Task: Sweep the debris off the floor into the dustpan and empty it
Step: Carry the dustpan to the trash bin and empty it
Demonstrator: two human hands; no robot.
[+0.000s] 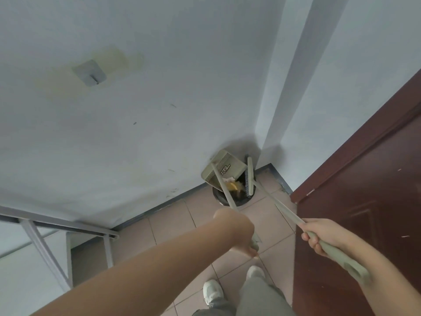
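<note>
The black round waste bin (242, 202) stands on the beige floor tiles (268, 222), in a corner. Behind the bin is the white wall (159, 110) with a dark skirting board (168, 202) along its foot, and just to the right of the bin a wall projection (296, 87) comes forward. Further right of the bin the dark red-brown wooden door (355, 213) closes that side. To the left of the bin, well apart from it, stands a grey metal table frame (68, 225). The open floor is therefore a narrow strip in front of the bin, where the person's white shoes (212, 290) and grey trousers (257, 297) are.

The pale green plastic dustpan (224, 164) is tilted above the back edge of the bin, with its mouth down toward the opening. Its long handle (227, 197) runs from the bin toward the left hand (246, 240). This hand closes around the lower end of the handle; the fingers are blurred and mostly hidden, so I cannot tell how they lie.

The pale green broom (250, 176) has its head on edge at the right part of the bin's opening, beside the dustpan mouth. The right hand (319, 236) grips the broom's stick, with the fingers (315, 244) pressed together and curled around it.

The debris (232, 185), yellow and white pieces, lies at the dustpan mouth, in the opening of the bin.
</note>
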